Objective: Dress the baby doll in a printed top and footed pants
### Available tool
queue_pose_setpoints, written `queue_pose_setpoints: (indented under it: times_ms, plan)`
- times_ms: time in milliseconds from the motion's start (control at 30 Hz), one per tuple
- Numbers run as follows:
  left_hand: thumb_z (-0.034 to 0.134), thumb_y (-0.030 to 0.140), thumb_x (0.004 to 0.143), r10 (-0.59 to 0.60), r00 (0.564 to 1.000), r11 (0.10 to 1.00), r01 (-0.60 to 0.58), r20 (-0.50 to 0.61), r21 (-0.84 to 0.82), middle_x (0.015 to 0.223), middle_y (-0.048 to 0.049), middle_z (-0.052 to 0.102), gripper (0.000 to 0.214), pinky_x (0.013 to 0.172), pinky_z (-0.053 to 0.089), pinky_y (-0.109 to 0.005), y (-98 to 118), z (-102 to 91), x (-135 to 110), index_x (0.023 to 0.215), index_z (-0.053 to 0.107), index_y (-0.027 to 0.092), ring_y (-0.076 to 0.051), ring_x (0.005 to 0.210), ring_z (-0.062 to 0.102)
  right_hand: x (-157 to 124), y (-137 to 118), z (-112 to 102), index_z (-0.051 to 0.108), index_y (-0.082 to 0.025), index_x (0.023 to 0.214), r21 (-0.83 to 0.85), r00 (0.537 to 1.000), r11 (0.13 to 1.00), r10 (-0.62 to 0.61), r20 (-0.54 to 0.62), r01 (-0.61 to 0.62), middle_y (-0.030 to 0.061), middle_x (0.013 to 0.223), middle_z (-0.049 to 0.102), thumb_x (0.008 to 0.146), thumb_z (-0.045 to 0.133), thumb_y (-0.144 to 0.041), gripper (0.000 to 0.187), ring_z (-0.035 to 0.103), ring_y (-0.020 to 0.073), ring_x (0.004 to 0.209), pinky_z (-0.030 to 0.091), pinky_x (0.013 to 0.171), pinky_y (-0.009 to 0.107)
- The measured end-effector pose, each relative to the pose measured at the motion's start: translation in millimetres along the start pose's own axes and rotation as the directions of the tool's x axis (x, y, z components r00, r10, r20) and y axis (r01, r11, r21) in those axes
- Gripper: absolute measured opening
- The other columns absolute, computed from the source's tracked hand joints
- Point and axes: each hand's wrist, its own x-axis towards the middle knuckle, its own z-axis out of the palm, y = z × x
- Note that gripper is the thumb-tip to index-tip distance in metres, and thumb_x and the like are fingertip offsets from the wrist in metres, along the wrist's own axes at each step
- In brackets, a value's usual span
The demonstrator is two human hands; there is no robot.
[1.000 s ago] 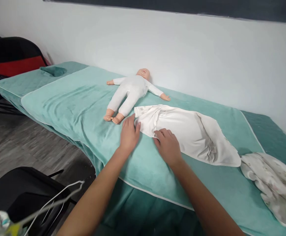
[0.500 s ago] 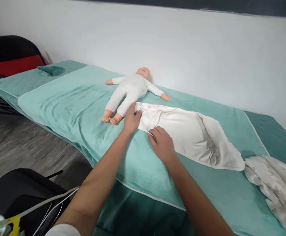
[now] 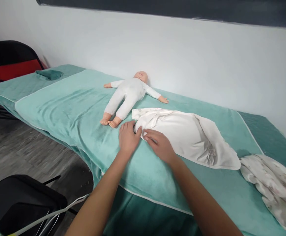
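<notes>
A white cloth (image 3: 182,131) with a small print along its far left edge and a tag on the right lies spread on the green bed cover (image 3: 66,108). My left hand (image 3: 129,137) is at its near left corner, thumb and fingers closed around the edge. Close beside it, my right hand (image 3: 160,146) has curled fingers at the cloth's near edge; its fingertips partly hide what they pinch. Beyond my left hand, a baby doll (image 3: 130,93) in a white suit lies on its back, arms spread, feet toward me.
A crumpled printed cloth (image 3: 273,183) lies at the bed's right. The white wall (image 3: 194,62) runs along the far side. A black chair (image 3: 22,200) with a white cable (image 3: 51,214) stands at the lower left, and black and red chairs (image 3: 12,62) stand at the far left.
My left hand has come down from the cloth's far left corner to its near edge. My right hand has shifted slightly left, closer to it. The view has tilted a little.
</notes>
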Motion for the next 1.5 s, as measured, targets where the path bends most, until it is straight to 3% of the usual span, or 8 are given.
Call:
queue_pose_setpoints:
  times_ms: [133, 267, 367, 700, 1000, 1233, 1367, 1500]
  plan:
    - [0.061, 0.032, 0.09, 0.045, 0.998, 0.999, -0.045, 0.05, -0.007, 0.108, -0.011, 0.072, 0.028, 0.097, 0.044, -0.048, -1, -1.2, -2, 0.115, 0.066, 0.019, -0.031, 0.104, 0.062, 13, 27, -16, 0.066, -0.018, 0.123, -0.101, 0.958, 0.966, 0.215, -0.191, -0.238, 0.0119, 0.131, 0.069, 0.099, 0.045, -0.031, 0.034, 0.061, 0.0248, 0.125, 0.045, 0.111, 0.042]
    - [0.057, 0.026, 0.091, 0.069, 0.996, 0.997, -0.067, 0.047, -0.046, 0.105, -0.0084, 0.072, 0.027, 0.094, 0.044, -0.046, -3, -0.3, -4, 0.116, 0.066, 0.021, -0.029, 0.099, 0.063, 35, 50, -25, 0.055, -0.009, 0.138, -0.396, 0.975, 0.891, 0.202, -0.09, -0.221, 0.0198, 0.149, 0.054, 0.099, 0.044, -0.029, 0.045, 0.046, 0.0313, 0.141, 0.034, 0.117, 0.05]
    - [0.056, 0.026, 0.091, 0.079, 0.996, 0.997, -0.078, 0.044, -0.028, 0.101, -0.0086, 0.071, 0.027, 0.093, 0.045, -0.046, -5, 1.0, -4, 0.116, 0.066, 0.021, -0.029, 0.098, 0.063, 52, 57, -25, 0.058, -0.012, 0.134, -0.486, 0.982, 0.855, 0.181, -0.05, -0.182, 0.0186, 0.144, 0.057, 0.101, 0.039, -0.029, 0.041, 0.048, 0.0316, 0.136, 0.036, 0.113, 0.048]
    - [0.044, 0.014, 0.094, 0.093, 0.994, 0.989, -0.099, -0.059, -0.107, 0.102, -0.0101, 0.063, 0.027, 0.092, 0.049, -0.041, -8, 0.8, -7, 0.111, 0.064, 0.019, -0.026, 0.101, 0.06, 79, 67, -27, 0.061, -0.013, 0.116, -0.459, 0.923, 0.804, 0.29, -0.252, -0.378, 0.0184, 0.122, 0.067, 0.1, 0.041, -0.027, 0.029, 0.056, 0.0314, 0.116, 0.039, 0.1, 0.043]
    - [0.049, 0.018, 0.093, 0.111, 0.992, 0.983, -0.119, -0.061, -0.137, 0.102, -0.0091, 0.064, 0.019, 0.092, 0.049, -0.042, -9, 2.5, -8, 0.106, 0.062, 0.02, -0.025, 0.101, 0.061, 95, 85, -32, 0.053, -0.008, 0.13, -0.539, 0.953, 0.793, 0.295, -0.068, -0.284, 0.0216, 0.142, 0.058, 0.101, 0.039, -0.033, 0.041, 0.047, 0.03, 0.136, 0.028, 0.116, 0.045]
    - [0.046, 0.013, 0.094, 0.176, 0.978, 0.982, -0.183, -0.109, -0.055, 0.103, -0.0104, 0.063, 0.021, 0.09, 0.05, -0.042, -9, 3.9, -9, 0.107, 0.061, 0.019, -0.026, 0.103, 0.061, 98, 90, -32, 0.047, -0.01, 0.141, -0.565, 0.949, 0.778, 0.314, -0.029, -0.275, 0.0191, 0.152, 0.05, 0.102, 0.034, -0.036, 0.049, 0.037, 0.0284, 0.146, 0.022, 0.121, 0.046]
    - [0.05, 0.013, 0.093, 0.367, 0.916, 0.93, -0.359, -0.159, 0.082, 0.114, -0.0121, 0.065, 0.024, 0.1, 0.045, -0.048, 1, -2.6, -16, 0.114, 0.061, 0.02, -0.029, 0.113, 0.057, 88, 83, -29, 0.043, -0.01, 0.148, -0.567, 0.938, 0.765, 0.343, -0.043, -0.305, 0.0172, 0.158, 0.044, 0.104, 0.024, -0.038, 0.055, 0.031, 0.0277, 0.151, 0.021, 0.122, 0.048]
    - [0.053, 0.02, 0.096, 0.627, 0.769, 0.776, -0.63, 0.127, -0.013, 0.115, -0.0075, 0.069, 0.022, 0.101, 0.042, -0.045, 15, -10.2, -22, 0.116, 0.062, 0.023, -0.025, 0.113, 0.058, 68, 82, -32, 0.031, -0.007, 0.157, -0.573, 0.928, 0.754, 0.371, -0.031, -0.321, 0.0163, 0.166, 0.03, 0.105, 0.02, -0.049, 0.068, 0.022, 0.0274, 0.155, 0.018, 0.124, 0.048]
